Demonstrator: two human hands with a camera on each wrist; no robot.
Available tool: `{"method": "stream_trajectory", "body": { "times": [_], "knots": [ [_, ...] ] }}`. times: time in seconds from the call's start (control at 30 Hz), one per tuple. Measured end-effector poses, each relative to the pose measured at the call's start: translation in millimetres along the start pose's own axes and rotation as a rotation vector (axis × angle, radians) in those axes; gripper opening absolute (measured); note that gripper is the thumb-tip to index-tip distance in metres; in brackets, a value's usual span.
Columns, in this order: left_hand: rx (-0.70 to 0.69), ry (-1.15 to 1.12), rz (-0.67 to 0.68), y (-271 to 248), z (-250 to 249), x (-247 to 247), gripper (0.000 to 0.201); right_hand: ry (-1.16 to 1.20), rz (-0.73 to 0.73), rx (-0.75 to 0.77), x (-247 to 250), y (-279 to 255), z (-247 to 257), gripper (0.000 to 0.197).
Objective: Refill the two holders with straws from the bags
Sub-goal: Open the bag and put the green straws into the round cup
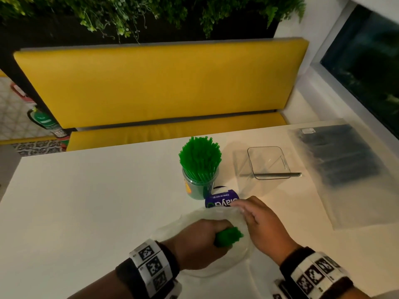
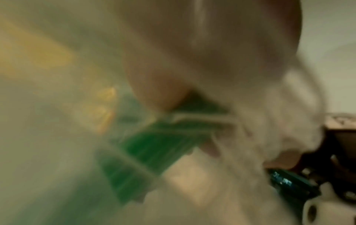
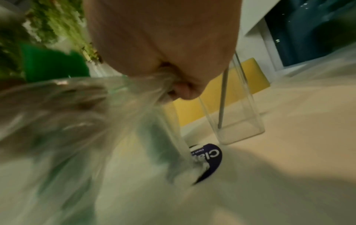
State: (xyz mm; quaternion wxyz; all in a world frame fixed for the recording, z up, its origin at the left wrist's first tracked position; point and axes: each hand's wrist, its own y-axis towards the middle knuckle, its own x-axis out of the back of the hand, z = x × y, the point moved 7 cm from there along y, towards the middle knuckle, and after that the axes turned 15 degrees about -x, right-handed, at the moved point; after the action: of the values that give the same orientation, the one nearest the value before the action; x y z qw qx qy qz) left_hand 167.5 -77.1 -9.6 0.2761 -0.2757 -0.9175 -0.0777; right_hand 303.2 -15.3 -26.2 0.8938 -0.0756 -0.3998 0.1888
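Note:
A round clear holder (image 1: 199, 186) packed with green straws (image 1: 199, 156) stands mid-table. To its right a square clear holder (image 1: 267, 162) contains one dark straw (image 1: 278, 174). Near the front edge my left hand (image 1: 205, 240) grips a bundle of green straws (image 1: 230, 236) inside a thin clear bag (image 1: 194, 221). In the left wrist view the green straws (image 2: 159, 144) show blurred through the plastic. My right hand (image 1: 257, 221) pinches the bag's edge, gathered at the fingers (image 3: 181, 88). A second bag of dark straws (image 1: 336, 160) lies flat at the right.
A purple-and-white label (image 1: 220, 199) lies on the white table (image 1: 86, 201) between the round holder and my right hand. A yellow bench (image 1: 159, 83) runs behind the table, with plants above and a dark window at the right.

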Motion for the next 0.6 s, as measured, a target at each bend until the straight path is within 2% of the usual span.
{"method": "stream_trajectory", "body": {
  "times": [0.07, 0.17, 0.23, 0.33, 0.43, 0.6],
  "knots": [
    [-0.013, -0.175, -0.085, -6.0, -19.6, 16.1, 0.012, -0.226, -0.072, -0.038, -7.2, 6.7, -5.1, 0.027],
    [-0.109, -0.494, -0.359, -12.4, -57.3, 70.0, 0.010, -0.477, -0.019, -0.099, -22.0, 15.2, -7.1, 0.033],
    [-0.186, -0.612, -0.599, -16.1, -69.0, 116.7, 0.009, -0.566, -0.011, -0.147, -21.0, 18.6, -0.9, 0.037],
    [-0.217, -0.830, -0.864, -12.2, -57.6, 162.1, 0.013, -0.554, -0.096, -0.054, -12.5, 22.8, 29.3, 0.043],
    [-0.159, -0.794, -0.974, 2.6, -37.4, 183.4, 0.013, -0.405, -0.160, 0.048, -7.1, 30.1, 59.9, 0.041],
    [-0.062, -0.704, -1.091, 13.4, -14.9, 197.2, 0.014, -0.467, -0.235, 0.062, -9.1, 47.7, 75.3, 0.039]
  ]
}}
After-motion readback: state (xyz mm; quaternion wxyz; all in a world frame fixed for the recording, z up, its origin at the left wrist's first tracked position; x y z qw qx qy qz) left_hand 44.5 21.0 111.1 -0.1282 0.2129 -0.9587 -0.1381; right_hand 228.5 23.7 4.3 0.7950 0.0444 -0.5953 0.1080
